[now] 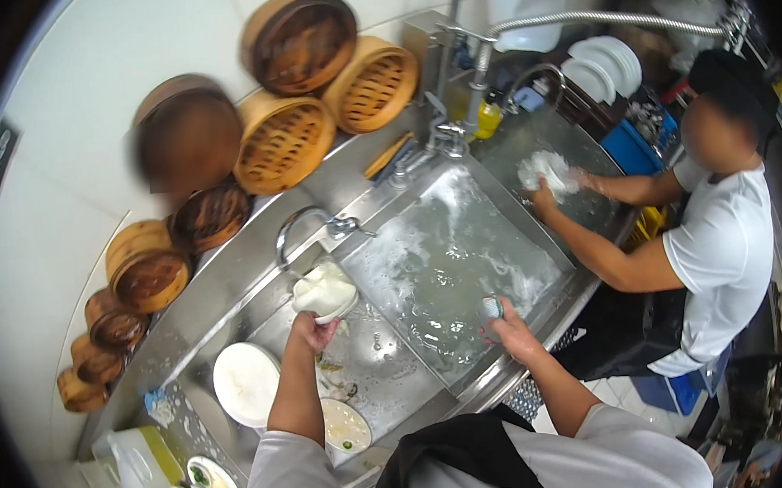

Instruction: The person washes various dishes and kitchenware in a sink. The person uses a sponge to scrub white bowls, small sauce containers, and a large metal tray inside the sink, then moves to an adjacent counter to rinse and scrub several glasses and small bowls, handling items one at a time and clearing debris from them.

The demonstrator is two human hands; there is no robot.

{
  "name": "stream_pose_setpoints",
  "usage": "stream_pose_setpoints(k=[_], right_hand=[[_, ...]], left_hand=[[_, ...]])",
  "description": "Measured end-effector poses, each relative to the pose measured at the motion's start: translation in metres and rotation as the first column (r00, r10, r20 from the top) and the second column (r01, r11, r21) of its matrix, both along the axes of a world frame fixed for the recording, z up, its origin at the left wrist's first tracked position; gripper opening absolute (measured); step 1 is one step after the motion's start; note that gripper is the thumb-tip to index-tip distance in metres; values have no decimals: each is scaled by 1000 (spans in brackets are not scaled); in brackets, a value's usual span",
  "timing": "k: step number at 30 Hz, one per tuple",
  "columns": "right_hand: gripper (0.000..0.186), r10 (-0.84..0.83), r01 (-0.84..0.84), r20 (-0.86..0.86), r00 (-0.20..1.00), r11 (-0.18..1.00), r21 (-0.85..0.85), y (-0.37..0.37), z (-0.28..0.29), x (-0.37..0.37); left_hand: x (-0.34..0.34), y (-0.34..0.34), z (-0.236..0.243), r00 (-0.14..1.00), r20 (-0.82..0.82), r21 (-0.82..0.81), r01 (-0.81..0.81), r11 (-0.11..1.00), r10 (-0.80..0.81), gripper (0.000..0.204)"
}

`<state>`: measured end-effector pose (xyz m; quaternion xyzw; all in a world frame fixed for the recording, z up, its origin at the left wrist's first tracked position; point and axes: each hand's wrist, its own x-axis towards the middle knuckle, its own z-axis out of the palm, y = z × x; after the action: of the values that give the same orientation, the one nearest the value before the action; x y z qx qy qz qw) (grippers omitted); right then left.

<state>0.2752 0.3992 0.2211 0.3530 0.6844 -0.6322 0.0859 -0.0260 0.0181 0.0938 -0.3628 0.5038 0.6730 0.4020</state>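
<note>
My left hand (312, 331) grips the rim of a white dish (325, 291), tilted under the curved tap (297, 221); its exact shape is hard to make out. Above the near edge of the water-filled sink (429, 268), my right hand (511, 330) is closed around a small greyish-green scrubber (492, 308). Foam drifts on the sink's cloudy water. Below my left hand, food scraps (332, 368) lie on the metal bottom of the left basin, close to a white bowl (344, 426) with residue in it. A large white plate (246, 384) rests left of my forearm.
On the right a co-worker (711, 222) handles white dishes (549, 171) in another sink. Bamboo steamers (286, 142) line the back ledge. A sprayer hose (611, 20) arches overhead. Soiled plates (214, 483) and a container of yellowish liquid (139, 466) stand lower left.
</note>
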Motion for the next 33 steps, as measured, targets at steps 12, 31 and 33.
stream_pose_setpoints(k=[12,31,33], right_hand=[[45,932,-379,-252,261,339,861,-273,23,-116],[47,950,-444,-298,90,306,843,-492,92,-101],[42,913,-469,-397,-91,312,826,-489,87,-79]], left_hand=[[195,-85,110,897,-391,273,-101,957,206,80],[262,-246,205,722,-497,510,-207,835,482,69],[257,-273,196,725,-446,499,-285,818,525,64]])
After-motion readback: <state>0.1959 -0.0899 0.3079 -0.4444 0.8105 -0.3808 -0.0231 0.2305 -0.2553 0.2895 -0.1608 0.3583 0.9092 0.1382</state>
